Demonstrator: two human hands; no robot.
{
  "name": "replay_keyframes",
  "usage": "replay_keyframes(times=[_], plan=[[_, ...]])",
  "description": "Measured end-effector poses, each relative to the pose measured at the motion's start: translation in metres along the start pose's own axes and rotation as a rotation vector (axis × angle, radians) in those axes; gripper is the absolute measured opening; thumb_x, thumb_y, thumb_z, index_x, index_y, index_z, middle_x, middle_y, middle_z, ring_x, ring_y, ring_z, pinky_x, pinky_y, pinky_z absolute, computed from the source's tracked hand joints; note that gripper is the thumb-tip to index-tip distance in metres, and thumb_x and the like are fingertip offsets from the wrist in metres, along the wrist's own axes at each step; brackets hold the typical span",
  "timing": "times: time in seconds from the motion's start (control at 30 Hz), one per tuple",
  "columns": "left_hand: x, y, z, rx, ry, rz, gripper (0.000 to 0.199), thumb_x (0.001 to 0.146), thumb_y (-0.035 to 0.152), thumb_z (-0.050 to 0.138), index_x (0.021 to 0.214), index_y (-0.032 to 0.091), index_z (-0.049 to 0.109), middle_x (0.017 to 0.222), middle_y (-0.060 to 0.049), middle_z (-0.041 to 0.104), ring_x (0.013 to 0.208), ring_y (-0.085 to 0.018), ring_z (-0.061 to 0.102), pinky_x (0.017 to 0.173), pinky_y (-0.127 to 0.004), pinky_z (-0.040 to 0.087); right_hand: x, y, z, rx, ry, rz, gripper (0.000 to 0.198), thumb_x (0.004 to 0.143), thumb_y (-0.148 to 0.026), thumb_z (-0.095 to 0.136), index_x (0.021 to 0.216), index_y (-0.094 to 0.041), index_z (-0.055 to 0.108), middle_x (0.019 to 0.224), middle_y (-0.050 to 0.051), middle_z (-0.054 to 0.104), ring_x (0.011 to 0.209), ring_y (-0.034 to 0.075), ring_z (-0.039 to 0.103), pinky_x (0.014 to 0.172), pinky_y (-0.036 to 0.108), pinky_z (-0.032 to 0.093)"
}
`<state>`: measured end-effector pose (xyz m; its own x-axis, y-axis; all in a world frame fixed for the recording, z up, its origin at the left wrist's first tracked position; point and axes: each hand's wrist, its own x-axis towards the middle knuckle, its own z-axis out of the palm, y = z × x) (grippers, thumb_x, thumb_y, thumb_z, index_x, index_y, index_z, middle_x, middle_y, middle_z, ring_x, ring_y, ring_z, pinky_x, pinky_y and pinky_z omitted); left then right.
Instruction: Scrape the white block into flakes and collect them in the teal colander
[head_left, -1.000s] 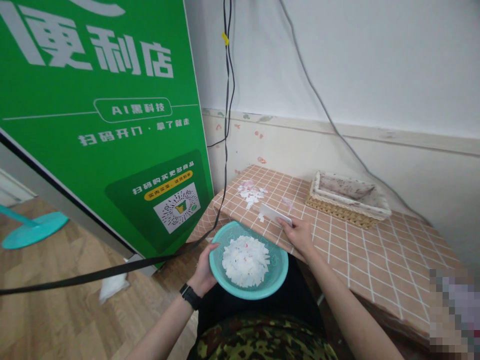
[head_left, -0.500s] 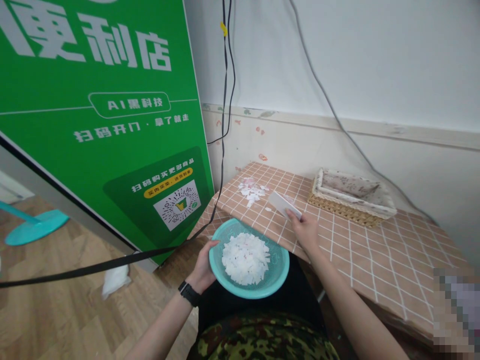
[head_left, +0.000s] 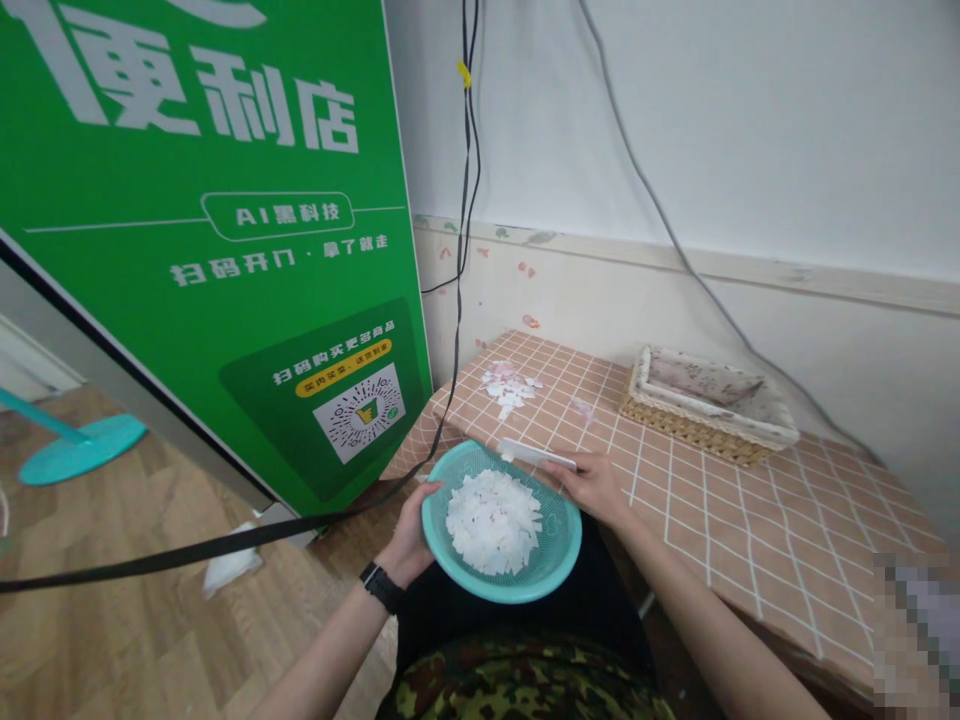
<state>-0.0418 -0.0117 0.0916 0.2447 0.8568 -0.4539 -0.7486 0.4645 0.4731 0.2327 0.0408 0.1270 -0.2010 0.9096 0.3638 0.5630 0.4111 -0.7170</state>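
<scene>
Loosely heaped white scraps [head_left: 493,522], inside turquoise colander [head_left: 559,542]

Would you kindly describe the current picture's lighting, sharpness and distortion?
Head view: soft light, no strong glare on the table; green sign slanted, probably wide-angle stretch; paper scraps in the colander slightly soft; a blocky patch at lower right.

Turquoise colander [head_left: 556,545], white scraps [head_left: 493,522] (a few tinged pink), brown tablecloth [head_left: 720,512] gridded in white.

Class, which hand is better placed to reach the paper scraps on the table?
Probably the right hand: it holds the flat white piece near the table, while the left hand grips the turquoise colander.
</scene>
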Motion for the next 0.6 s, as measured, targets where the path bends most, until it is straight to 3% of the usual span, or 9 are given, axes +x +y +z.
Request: replay_keyframes(times=[0.07, 0.13, 0.27, 0.37, 0.5, 0.6], plan=[[0.001, 0.000, -0.002, -0.003, 0.012, 0.000, 0.030, 0.076, 0.027, 0.059, 0.098, 0.008, 0.063, 0.088, -0.015, 0.072, 0.087, -0.030, 0.066, 0.083, -0.043, 0.048, 0.008, -0.003, -0.001, 0.009, -0.032, 0.018, 0.037, 0.080, -0.048, 0.052, 0.078, -0.017, 0.073, 0.056, 0.000, 0.062, 0.046, 0.012, 0.048, 0.044, 0.023, 0.033], [0.002, 0.000, -0.005, -0.008, 0.006, 0.003, 0.029, 0.075, 0.026, 0.060, 0.097, 0.008, 0.063, 0.088, -0.015, 0.072, 0.088, -0.030, 0.066, 0.083, -0.042, 0.049, 0.020, -0.003, -0.005, -0.041, 0.040, 0.041, 0.041, 0.080, -0.050, 0.050, 0.071, -0.016, 0.071, 0.050, 0.000, 0.058, 0.043, 0.012, 0.045, 0.043, 0.023, 0.031], [0.004, -0.001, -0.010, -0.015, -0.028, -0.009, 0.033, 0.076, 0.027, 0.059, 0.102, 0.008, 0.062, 0.091, -0.016, 0.071, 0.089, -0.030, 0.066, 0.083, -0.042, 0.048, 0.046, 0.001, -0.012, -0.186, 0.157, -0.034, 0.033, 0.082, -0.043, 0.049, 0.084, -0.019, 0.073, 0.065, 0.003, 0.067, 0.055, 0.016, 0.056, 0.053, 0.026, 0.039], [0.003, 0.000, -0.010, -0.015, -0.018, 0.002, 0.032, 0.076, 0.027, 0.059, 0.102, 0.008, 0.062, 0.090, -0.015, 0.071, 0.088, -0.030, 0.066, 0.083, -0.042, 0.048, 0.055, 0.010, -0.013, -0.207, 0.147, -0.057, 0.029, 0.082, -0.038, 0.050, 0.090, -0.021, 0.073, 0.079, 0.005, 0.071, 0.065, 0.018, 0.061, 0.061, 0.028, 0.043], [0.001, 0.004, -0.011, -0.037, -0.020, -0.006, 0.033, 0.076, 0.026, 0.058, 0.104, 0.008, 0.062, 0.090, -0.015, 0.071, 0.087, -0.030, 0.066, 0.083, -0.043, 0.049, 0.054, 0.022, -0.017, -0.137, 0.062, 0.005, 0.034, 0.081, -0.041, 0.050, 0.089, -0.017, 0.073, 0.068, 0.003, 0.069, 0.057, 0.017, 0.059, 0.055, 0.027, 0.042], [0.002, 0.005, -0.015, -0.034, -0.038, -0.005, 0.034, 0.077, 0.026, 0.058, 0.106, 0.008, 0.061, 0.092, -0.015, 0.071, 0.086, -0.029, 0.066, 0.083, -0.042, 0.049, 0.046, 0.020, -0.019, -0.100, 0.050, 0.020, 0.034, 0.081, -0.039, 0.050, 0.090, -0.017, 0.073, 0.072, 0.004, 0.071, 0.059, 0.018, 0.060, 0.056, 0.029, 0.045]])
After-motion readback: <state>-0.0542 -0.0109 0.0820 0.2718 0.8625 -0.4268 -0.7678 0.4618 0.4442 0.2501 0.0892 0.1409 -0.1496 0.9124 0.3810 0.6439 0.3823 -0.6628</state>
